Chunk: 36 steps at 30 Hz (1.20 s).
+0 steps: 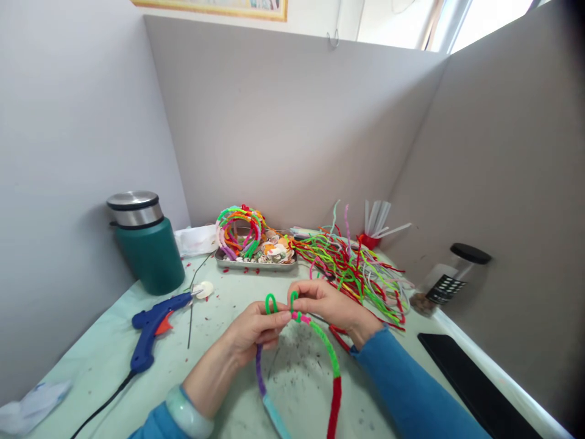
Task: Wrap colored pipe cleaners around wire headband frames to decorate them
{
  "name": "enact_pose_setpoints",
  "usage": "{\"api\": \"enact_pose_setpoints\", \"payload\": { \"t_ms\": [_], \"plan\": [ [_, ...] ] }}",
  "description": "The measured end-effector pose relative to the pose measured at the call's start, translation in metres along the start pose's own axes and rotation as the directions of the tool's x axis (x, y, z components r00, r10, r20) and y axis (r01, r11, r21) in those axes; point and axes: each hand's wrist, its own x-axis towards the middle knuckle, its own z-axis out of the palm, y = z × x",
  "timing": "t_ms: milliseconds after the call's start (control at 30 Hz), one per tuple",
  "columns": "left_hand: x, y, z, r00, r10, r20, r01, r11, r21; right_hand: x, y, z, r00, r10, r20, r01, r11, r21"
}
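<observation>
Centrally, at the near part of the pale green worktop (228, 390), a person's two bare hands meet over a fuzzy hoop (328, 344) wrapped in purple, light blue, pink, green and red, its near side running out of view. The left hand (253, 329) has its thumb and fingers pressed together on the hoop's far left part, where a small bright green fuzzy loop (271, 300) stands up. The right hand (331, 305) pinches a second bright green fuzzy loop (294, 299) between thumb and fingers, just beside the pink stretch. Beyond the hands, a shallow metal tray (256, 265) carries a bundle of multicoloured fuzzy rings (228, 222) at its left and a heap of small pale pieces (276, 251) at its right. To the right of it spreads a tangled pile of red, green and grey fuzzy stems (359, 268), with a red cup of white sticks (369, 241) behind. Far left stands a teal bottle with a steel top (150, 256); nearer lies a blue glue gun with an orange trigger (153, 326), its nozzle at a white disc (206, 289).
</observation>
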Motion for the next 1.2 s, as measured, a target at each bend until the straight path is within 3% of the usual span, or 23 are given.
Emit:
{"api": "enact_pose_setpoints", "payload": {
  "t_ms": [267,400,500,767,867,967,1200],
  "plan": [
    [0.011,-0.006,-0.007,0.973,0.042,-0.228,-0.038,0.999,0.021,0.002,-0.006,-0.005,0.956,-0.091,-0.278,-0.005,0.945,-0.327],
    [0.012,-0.007,-0.004,0.957,0.114,-0.268,-0.092,0.991,0.093,0.002,-0.009,0.006,0.951,-0.188,-0.246,0.022,0.833,-0.553],
    [0.012,-0.007,-0.001,0.942,0.163,-0.293,-0.121,0.980,0.156,0.004,-0.007,0.016,0.932,-0.215,-0.291,-0.048,0.724,-0.689],
    [0.015,-0.011,0.001,0.893,0.231,-0.385,-0.107,0.942,0.317,0.002,-0.009,0.030,0.910,-0.175,-0.376,-0.235,0.528,-0.816],
    [0.016,-0.012,0.000,0.886,0.267,-0.379,-0.121,0.922,0.367,0.002,-0.010,0.033,0.890,-0.151,-0.430,-0.277,0.569,-0.774],
    [0.016,-0.012,0.001,0.890,0.270,-0.366,-0.116,0.912,0.393,0.005,-0.006,0.031,0.879,-0.094,-0.467,-0.287,0.677,-0.677],
    [0.011,-0.007,0.002,0.929,0.205,-0.307,-0.111,0.949,0.296,0.010,0.000,0.016,0.923,0.099,-0.372,-0.215,0.934,-0.286]
  ]
}}
